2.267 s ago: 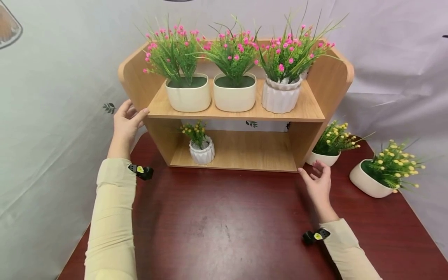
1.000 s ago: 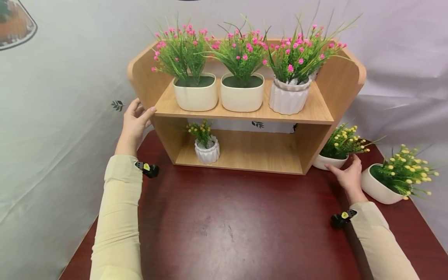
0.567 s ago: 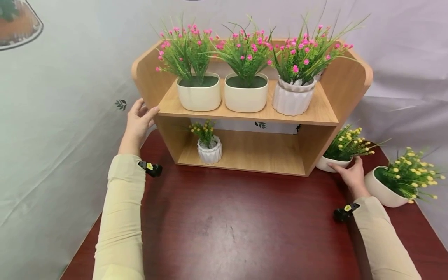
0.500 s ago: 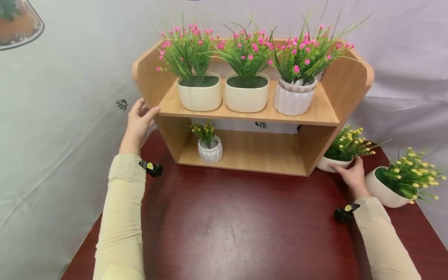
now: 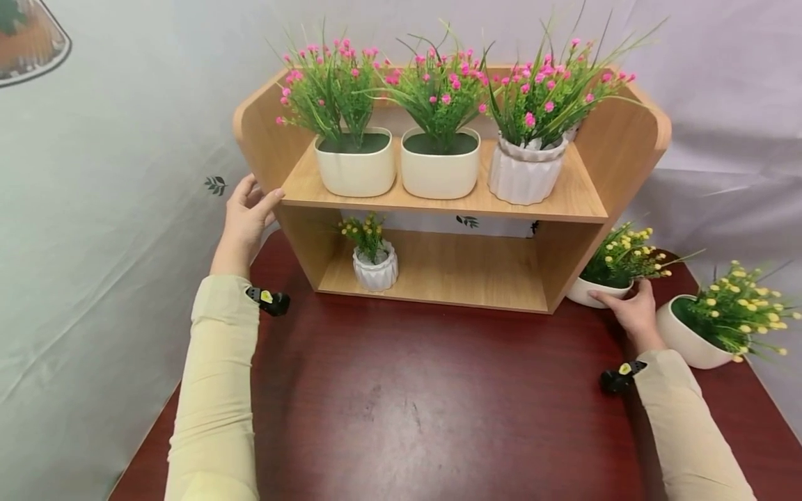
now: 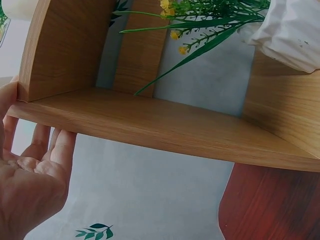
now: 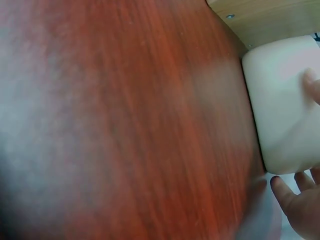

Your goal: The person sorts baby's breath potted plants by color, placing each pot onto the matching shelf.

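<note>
My left hand (image 5: pixel 244 223) holds the left side of a two-tier wooden shelf (image 5: pixel 272 153), thumb at the front edge of the upper board. In the left wrist view, the fingers of this left hand (image 6: pixel 35 180) lie around the outside of the wood (image 6: pixel 150 137). At the shelf's right, my right hand (image 5: pixel 635 314) grips a low cream flower pot (image 5: pixel 587 293) with yellow flowers. The right wrist view shows the thumb on that pot's wall (image 7: pixel 280 110) and the other fingers of the right hand (image 7: pixel 302 205) at its end. Its flowers are outside that view.
Three pots with pink flowers, two smooth cream ones (image 5: pixel 357 172) and a ribbed white one (image 5: pixel 525 174), stand on the upper board. A small ribbed pot (image 5: pixel 376 270) sits below. Another cream pot (image 5: pixel 692 341) leans tilted beside my right wrist on the dark red table (image 5: pixel 432 403).
My right hand has moved right from the shelf's lower right corner and taken hold of the cream pot. The left hand has stayed on the shelf. The head view has shifted slightly.
</note>
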Demonstrator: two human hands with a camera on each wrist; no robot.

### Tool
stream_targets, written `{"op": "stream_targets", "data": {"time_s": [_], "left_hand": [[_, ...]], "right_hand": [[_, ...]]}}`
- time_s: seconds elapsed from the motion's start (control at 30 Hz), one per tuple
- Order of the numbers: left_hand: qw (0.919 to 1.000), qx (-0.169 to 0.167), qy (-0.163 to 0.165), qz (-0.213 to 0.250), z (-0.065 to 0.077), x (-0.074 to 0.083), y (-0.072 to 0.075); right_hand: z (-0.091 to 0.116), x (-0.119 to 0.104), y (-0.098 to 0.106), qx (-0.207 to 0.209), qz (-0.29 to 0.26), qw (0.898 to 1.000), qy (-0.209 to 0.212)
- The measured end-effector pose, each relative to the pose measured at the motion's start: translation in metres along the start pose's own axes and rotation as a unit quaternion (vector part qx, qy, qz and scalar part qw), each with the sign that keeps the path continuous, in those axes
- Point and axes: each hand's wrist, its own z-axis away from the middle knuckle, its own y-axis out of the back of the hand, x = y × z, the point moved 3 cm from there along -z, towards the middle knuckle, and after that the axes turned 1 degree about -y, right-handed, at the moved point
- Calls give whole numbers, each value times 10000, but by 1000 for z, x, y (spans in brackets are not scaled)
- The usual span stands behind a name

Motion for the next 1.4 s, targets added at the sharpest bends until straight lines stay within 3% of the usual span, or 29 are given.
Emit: {"op": "stream_targets", "data": {"time_s": [0.23,0.47,0.83,1.03,1.4], "left_hand": [[10000,-21,42,-40,0,0,0],[10000,-8,14,24,-1,-1,0],[10000,39,50,55,0,0,0],[9999,42,46,148,-1,0,0],[9999,53,62,77,1,1,0]], "right_hand": [[5,-5,1,266,518,9983,-23],[10,-3,-1,520,539,9967,-304],[23,-4,-4,557,525,9949,-659],[30,-7,-3,602,674,9941,-598],[45,-12,-4,1089,581,9924,16]]}}
